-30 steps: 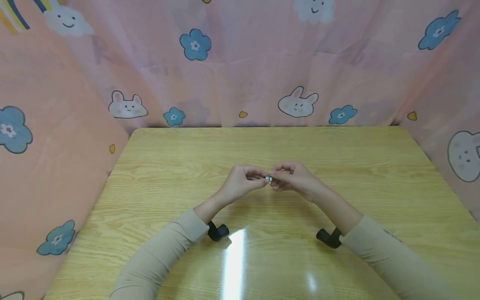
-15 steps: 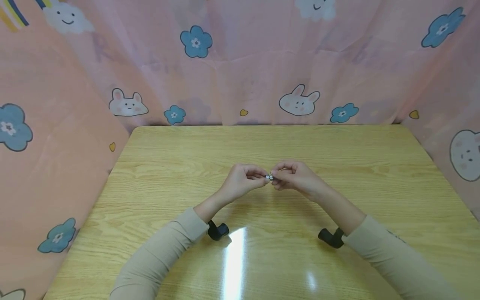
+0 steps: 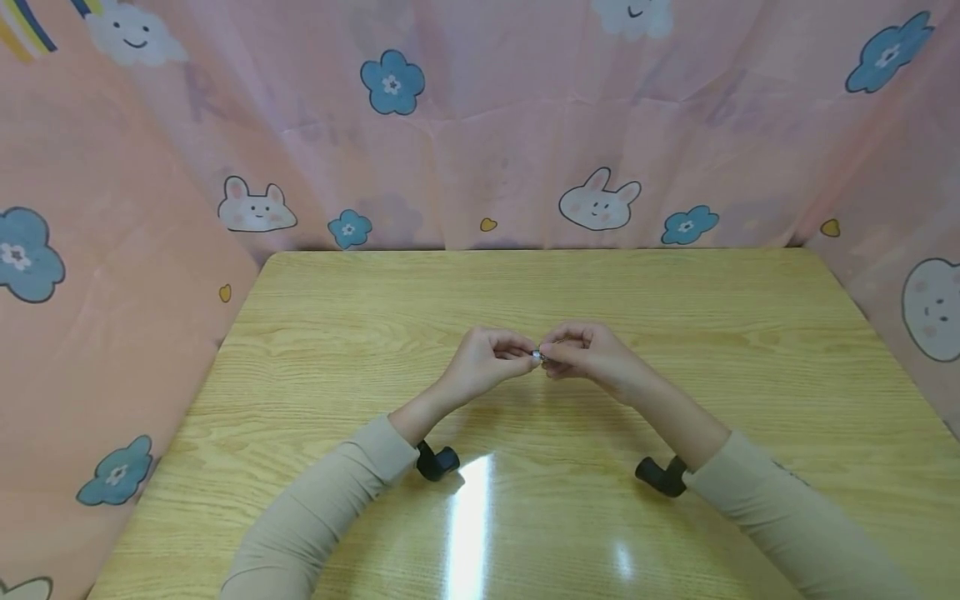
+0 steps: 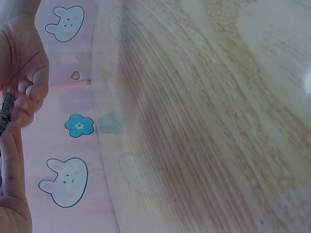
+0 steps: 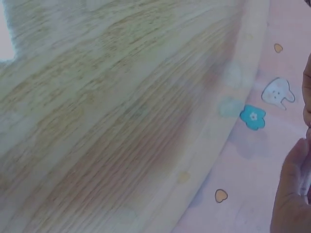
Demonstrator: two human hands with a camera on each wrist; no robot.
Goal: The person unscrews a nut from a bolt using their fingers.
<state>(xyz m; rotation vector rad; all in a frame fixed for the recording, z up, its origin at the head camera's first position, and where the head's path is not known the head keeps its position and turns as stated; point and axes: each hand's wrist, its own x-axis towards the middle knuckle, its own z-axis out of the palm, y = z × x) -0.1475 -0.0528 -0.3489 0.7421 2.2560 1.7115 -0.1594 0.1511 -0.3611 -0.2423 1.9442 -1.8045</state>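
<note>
Both hands meet above the middle of the table in the head view. Between their fingertips is a small shiny metal bolt [image 3: 537, 355]. The left hand [image 3: 483, 364] pinches its left end between thumb and fingers. With thumb and fingertips, the right hand [image 3: 592, 358] pinches the other end and covers part of it. In the left wrist view the bolt [image 4: 6, 109] shows a dark, thin shank and a thicker part lower down, which may be a nut; the frame edge cuts it off. The right wrist view shows only parts of the hands at its right edge.
The wooden table [image 3: 360, 317] lies under the hands, with a bright light reflection near the front. A pink printed curtain [image 3: 480, 150] stands behind and at both sides. Black curved mounts [image 3: 437, 461] sit under the wrists.
The right fingertips have turned slightly over the bolt and hide more of it than half a second ago. The left hand stays nearly still. The head view has shifted a little.
</note>
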